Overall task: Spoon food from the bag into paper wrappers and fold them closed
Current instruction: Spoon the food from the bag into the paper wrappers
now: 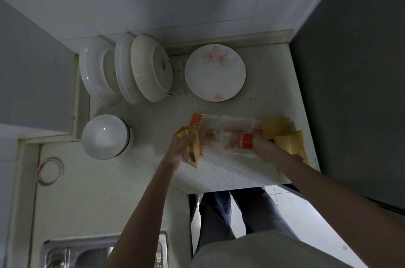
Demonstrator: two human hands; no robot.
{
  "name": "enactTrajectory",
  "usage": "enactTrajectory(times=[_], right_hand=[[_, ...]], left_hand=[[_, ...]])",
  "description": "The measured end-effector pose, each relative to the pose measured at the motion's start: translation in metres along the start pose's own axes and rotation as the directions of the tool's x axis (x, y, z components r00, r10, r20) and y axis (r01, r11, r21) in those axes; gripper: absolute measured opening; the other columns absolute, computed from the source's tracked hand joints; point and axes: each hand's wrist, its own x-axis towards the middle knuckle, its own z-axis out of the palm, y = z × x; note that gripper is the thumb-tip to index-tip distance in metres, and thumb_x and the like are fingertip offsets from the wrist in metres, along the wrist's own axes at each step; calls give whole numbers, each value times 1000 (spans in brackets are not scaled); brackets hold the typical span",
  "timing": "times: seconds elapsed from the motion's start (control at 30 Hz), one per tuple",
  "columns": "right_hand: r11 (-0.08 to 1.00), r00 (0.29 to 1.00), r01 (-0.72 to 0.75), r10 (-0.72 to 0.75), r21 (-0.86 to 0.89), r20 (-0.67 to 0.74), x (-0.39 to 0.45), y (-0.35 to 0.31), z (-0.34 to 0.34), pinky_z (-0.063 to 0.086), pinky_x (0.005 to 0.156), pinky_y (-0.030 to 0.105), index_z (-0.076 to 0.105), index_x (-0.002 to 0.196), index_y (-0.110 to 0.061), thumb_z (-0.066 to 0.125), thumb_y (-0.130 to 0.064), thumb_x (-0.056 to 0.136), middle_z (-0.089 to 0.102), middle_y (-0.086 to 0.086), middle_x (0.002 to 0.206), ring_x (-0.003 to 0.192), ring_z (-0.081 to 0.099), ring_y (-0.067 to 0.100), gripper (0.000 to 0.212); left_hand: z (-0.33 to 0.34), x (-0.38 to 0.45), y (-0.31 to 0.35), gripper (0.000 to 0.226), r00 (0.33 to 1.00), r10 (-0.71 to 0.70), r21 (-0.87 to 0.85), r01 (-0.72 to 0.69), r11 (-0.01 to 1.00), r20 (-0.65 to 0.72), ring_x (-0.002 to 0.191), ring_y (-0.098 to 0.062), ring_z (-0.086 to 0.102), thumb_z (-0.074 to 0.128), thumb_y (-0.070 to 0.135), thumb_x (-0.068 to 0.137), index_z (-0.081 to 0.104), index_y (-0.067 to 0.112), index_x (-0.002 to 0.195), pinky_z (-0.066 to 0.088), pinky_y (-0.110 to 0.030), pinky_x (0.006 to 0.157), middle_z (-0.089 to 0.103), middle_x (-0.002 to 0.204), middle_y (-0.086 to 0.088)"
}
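The bag (228,134), a clear plastic one with orange printed bands, lies flat on the pale speckled surface (219,171) near its front right corner, its long axis running left to right across the view. One orange-patterned end points left, toward the left hand (183,147); the other end reaches the stack of yellow paper wrappers (276,127) at the right edge. Pale food pieces (212,134) show blurred through the plastic.

The left hand holds a yellow paper wrapper (194,147) just beside the bag's left end, fingers (190,137) curled around it; the wrapper hangs roughly upright, its narrow end down. The right hand (260,142) rests at the bag's right part by an orange label, but blur hides whether its fingers grip the plastic or only press it. Whether a spoon is in either hand cannot be told.

The surface is a kitchen counter set against a white tiled wall (175,0), with a dark panel (350,70) rising on its right. At the back, a flowered plate (214,72) lies flat beside a wire rack (177,79) holding white dishes (151,68) on edge. An upturned white bowl (105,136) sits to the left. A steel sink (87,252) shows at the lower left. Below the counter edge are the person's dark trousers (241,213) and a light floor.
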Motion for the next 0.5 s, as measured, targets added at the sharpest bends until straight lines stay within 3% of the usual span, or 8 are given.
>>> enactTrajectory(times=[0.07, 0.1, 0.17, 0.23, 0.3, 0.4, 0.5], right_hand=[[998, 995, 1, -7, 57, 101, -4, -3, -1, 58, 65, 40, 48, 126, 10, 37, -7, 100, 53, 28, 126, 82, 70, 28, 33], [999, 992, 1, -6, 38, 123, -1, -1, -7, 60, 61, 39, 53, 122, 8, 41, 0, 98, 56, 30, 123, 71, 71, 26, 28], [997, 996, 42, -37, -70, 78, 3, 2, -19, 59, 75, 44, 54, 121, 6, 41, 10, 93, 58, 30, 120, 82, 69, 32, 31], [995, 996, 72, -68, -74, 51, 2, 2, -32, 59, 73, 38, 53, 125, 5, 44, 8, 93, 60, 28, 117, 89, 65, 34, 33], [997, 997, 68, -67, -36, 41, 1, 3, -47, 60, 61, 27, 56, 125, 1, 47, -1, 96, 65, 21, 98, 74, 67, 24, 31], [999, 998, 51, -51, -2, -20, -2, 10, -74, 59, 58, 25, 56, 123, 1, 45, -7, 98, 61, 10, 80, 62, 70, 19, 28], [996, 991, 90, -87, 26, -106, -7, 13, -98, 59, 56, 28, 55, 120, 8, 45, -1, 96, 62, 17, 80, 69, 69, 28, 27]], left_hand=[[-2, -2, 4, 56, 1000, -7, 36, 7, 999, -11, 80, -34, 61, 69, 29, 73, 57, -6, 114, 50, -41, 69, 62, 92, -20], [-2, -1, 5, 58, 999, -27, 53, 28, 998, -22, 78, -32, 62, 70, 31, 70, 57, -5, 115, 50, -40, 67, 62, 91, -19], [-3, 2, 5, 37, 995, -81, 69, 86, 994, -65, 74, -26, 64, 69, 23, 76, 60, 6, 107, 52, -38, 63, 63, 90, -14], [-6, 3, 3, 14, 990, -98, 73, 106, 992, -106, 72, -23, 64, 63, 9, 87, 60, 15, 99, 52, -36, 60, 64, 87, -9], [-8, 3, 2, 18, 990, -85, 90, 96, 991, -116, 74, -27, 62, 65, 11, 83, 58, 16, 98, 51, -34, 57, 63, 86, -9], [-7, -1, 1, 32, 989, -76, 102, 89, 991, -131, 73, -32, 61, 62, 22, 69, 56, 13, 100, 50, -31, 50, 61, 86, -13], [-5, -3, -1, 25, 976, -29, 158, 64, 985, -214, 67, -29, 64, 71, 15, 80, 56, 10, 100, 50, -32, 50, 65, 86, -16]])
